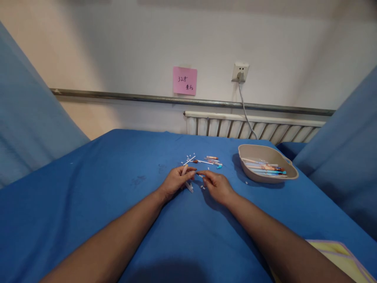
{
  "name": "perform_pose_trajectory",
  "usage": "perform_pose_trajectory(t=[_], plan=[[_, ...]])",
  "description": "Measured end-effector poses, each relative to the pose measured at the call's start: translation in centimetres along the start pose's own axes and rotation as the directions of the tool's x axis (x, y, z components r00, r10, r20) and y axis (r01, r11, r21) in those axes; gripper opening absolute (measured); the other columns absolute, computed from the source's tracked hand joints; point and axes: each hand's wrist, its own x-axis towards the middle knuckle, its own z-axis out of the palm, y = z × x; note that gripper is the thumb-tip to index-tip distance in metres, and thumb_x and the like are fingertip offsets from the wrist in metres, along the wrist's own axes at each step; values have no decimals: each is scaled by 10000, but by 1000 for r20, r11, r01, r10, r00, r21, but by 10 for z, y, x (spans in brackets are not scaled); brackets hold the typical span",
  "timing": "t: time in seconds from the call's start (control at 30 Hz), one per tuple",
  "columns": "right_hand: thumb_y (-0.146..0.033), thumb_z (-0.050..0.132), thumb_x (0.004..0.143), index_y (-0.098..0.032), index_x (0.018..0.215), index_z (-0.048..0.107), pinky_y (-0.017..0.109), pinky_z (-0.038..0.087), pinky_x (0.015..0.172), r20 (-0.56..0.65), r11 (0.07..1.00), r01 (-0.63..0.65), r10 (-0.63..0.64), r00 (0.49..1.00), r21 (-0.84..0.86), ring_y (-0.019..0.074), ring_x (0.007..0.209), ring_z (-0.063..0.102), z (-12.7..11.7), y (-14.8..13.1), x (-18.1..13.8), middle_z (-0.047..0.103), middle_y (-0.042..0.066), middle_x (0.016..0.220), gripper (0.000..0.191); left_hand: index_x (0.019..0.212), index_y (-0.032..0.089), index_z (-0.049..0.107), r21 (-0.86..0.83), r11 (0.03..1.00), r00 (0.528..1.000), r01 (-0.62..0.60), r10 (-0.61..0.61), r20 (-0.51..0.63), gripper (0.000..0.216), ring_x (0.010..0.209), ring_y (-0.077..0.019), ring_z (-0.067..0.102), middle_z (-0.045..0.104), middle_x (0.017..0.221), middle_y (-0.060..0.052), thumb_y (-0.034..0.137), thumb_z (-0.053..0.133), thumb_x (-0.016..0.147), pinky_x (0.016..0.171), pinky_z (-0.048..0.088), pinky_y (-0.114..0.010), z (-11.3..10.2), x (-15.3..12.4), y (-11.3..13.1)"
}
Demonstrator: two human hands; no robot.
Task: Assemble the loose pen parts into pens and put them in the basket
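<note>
Both forearms reach forward over the blue bed [118,177], hands meeting at its middle. The left hand [174,181] has its grip closed around a pale pen barrel [185,177], which points steeply up and away. The right hand [217,184] pinches a tiny part I cannot make out. Beyond lie loose pen parts [206,160]; right, a beige tray [266,151] of pens.

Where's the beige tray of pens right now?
In the head view, the beige tray sits on the blue sheet at right, beyond the right hand, below the radiator.
</note>
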Motion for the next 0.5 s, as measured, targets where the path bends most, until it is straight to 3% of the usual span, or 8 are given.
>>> perform_pose_trajectory(t=[0.17,0.33,0.5], plan=[[-218,436,844,-256,1126,616,227,407,562,0,988,-90,91,996,124,125,573,552,0,10,3,629,-13,670,337,998,115,636,-31,999,1000,-28,28,1,542,408,-49,300,490,625,25,577,402,837,400,255,-195,-11,7,-2],[-225,451,833,-260,1123,620,228,405,567,11,981,-95,94,995,168,127,585,557,-5,13,3,616,-16,660,338,835,112,677,176,983,998,-45,50,-26,431,466,-77,366,481,569,30,516,537,777,446,265,-208,-13,10,0],[-221,451,833,-258,1135,618,235,415,588,13,983,-77,75,997,167,130,599,564,-7,13,3,616,-14,653,347,809,128,693,262,957,992,-127,129,7,346,682,-139,538,625,716,-16,453,588,753,650,398,-233,-13,10,-2]])
